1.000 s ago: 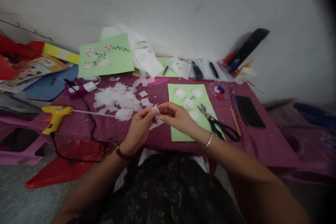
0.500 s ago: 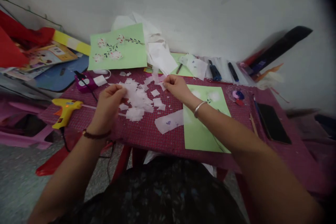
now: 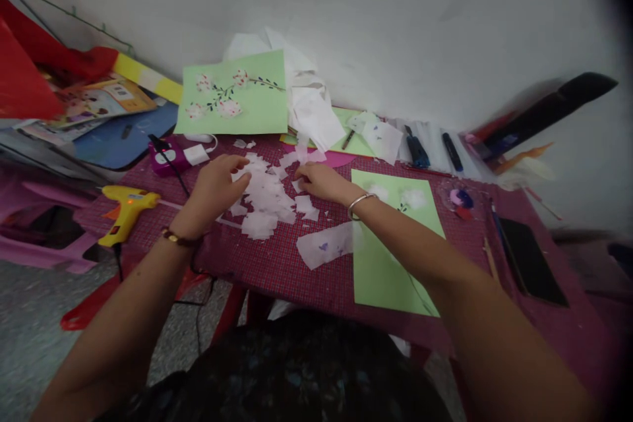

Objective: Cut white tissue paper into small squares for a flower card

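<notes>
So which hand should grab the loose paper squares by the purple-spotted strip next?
Probably the right hand: it's close to those paper squares, while the left hand is across the paper pile.

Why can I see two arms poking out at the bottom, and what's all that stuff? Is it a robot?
No robot here: these are a person's own bare hands. The camera is worn on the person's head, so it looks forward and down, almost as their eyes would. On the table lie lots of white scraps. A yellow glue gun is on the left. One green card with flowers is at the back; another is partly hidden by the right arm. The left hand has thumb and fingers apart, with nothing visible in it. The right hand is at the scraps; I can't tell whether it holds one.
</notes>
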Demonstrator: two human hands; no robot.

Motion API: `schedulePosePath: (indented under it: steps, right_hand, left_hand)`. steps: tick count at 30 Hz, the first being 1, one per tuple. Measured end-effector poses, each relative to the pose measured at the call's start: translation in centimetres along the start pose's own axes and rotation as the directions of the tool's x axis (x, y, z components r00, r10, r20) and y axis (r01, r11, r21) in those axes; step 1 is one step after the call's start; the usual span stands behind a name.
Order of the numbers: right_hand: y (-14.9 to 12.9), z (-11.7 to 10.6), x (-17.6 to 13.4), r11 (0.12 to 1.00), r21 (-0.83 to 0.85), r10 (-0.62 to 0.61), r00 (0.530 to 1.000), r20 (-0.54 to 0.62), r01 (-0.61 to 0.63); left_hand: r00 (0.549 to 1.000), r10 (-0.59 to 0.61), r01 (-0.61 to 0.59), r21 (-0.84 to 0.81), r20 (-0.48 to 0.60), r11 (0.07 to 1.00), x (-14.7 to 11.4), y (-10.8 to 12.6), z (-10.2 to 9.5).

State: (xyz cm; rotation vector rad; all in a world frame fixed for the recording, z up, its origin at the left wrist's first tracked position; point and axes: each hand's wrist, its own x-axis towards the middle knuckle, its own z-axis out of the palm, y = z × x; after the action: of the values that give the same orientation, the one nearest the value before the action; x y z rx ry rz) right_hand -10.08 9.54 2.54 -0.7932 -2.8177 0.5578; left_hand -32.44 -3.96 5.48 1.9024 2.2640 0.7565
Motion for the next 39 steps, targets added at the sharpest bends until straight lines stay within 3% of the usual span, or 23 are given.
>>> schedulePosePath:
  steps: [7, 12, 15, 18, 21, 24, 26, 28, 30, 32, 35, 39]
  right_hand:
    - [0.2, 0.5, 0.0, 0.992, 0.126, -0.004, 0.999, -0.041, 0.009]
    - [-0.6, -0.4, -1.1, 0.964, 0.264, -0.007, 0.993, -0.121, 0.039]
    - [-1.3, -1.2, -2.1, 0.933, 0.354, -0.005, 0.986, -0.169, 0.065]
    - [-2.3, -2.0, -3.0, 0.92, 0.381, -0.019, 0.979, -0.204, 0.097]
    - [-3.0, -2.6, -3.4, 0.93, 0.339, -0.064, 0.973, -0.222, 0.139]
    - [-2.7, -2.9, -2.9, 0.949, 0.292, -0.052, 0.973, -0.225, 0.118]
    - [-1.8, -2.8, -2.4, 0.977, 0.205, -0.018, 0.983, -0.185, 0.057]
    - [-1.0, -2.5, -2.3, 0.997, 0.076, 0.011, 0.992, -0.126, -0.002]
    - [-0.7, -2.1, -2.6, 1.0, -0.017, 0.011, 0.998, -0.068, -0.012]
    - [-1.0, -1.7, -3.5, 0.997, -0.045, -0.056, 0.998, -0.002, 0.056]
    - [-2.0, -1.0, -4.9, 0.981, -0.07, -0.175, 0.982, 0.076, 0.18]
    - [-2.4, 0.1, -5.3, 0.994, -0.055, -0.092, 0.995, 0.025, 0.093]
  left_hand:
    - [0.999, 0.033, -0.033, -0.076, -0.008, 0.997, -1.0, 1.3, 0.3]
    - [0.999, 0.022, -0.003, -0.357, 0.048, 0.934, -1.7, 4.4, 1.3]
    - [0.985, -0.034, 0.123, -0.544, 0.171, 0.83, -1.7, 6.1, 2.1]
    - [0.938, -0.099, 0.311, -0.678, 0.333, 0.666, -1.4, 7.6, 2.6]
    - [0.923, -0.111, 0.352, -0.691, 0.368, 0.632, -1.2, 8.3, 2.5]
    - [0.947, -0.16, 0.302, -0.597, 0.28, 0.743, -0.9, 7.6, 1.6]
    - [0.968, -0.184, 0.239, -0.402, 0.17, 0.884, -0.7, 6.4, 0.8]
    - [0.99, -0.133, 0.139, -0.136, 0.051, 0.981, -0.6, 4.8, 0.2]
    - [0.998, -0.068, 0.069, 0.078, -0.015, 0.995, -0.7, 3.4, -0.2]
    - [0.998, -0.056, 0.061, 0.184, -0.031, 0.981, -0.9, 2.6, -0.4]
    - [0.996, -0.085, 0.09, 0.21, -0.033, 0.974, -1.2, 2.2, -0.3]
    - [0.995, -0.098, 0.097, 0.176, -0.001, 0.98, -1.4, 2.6, 0.1]
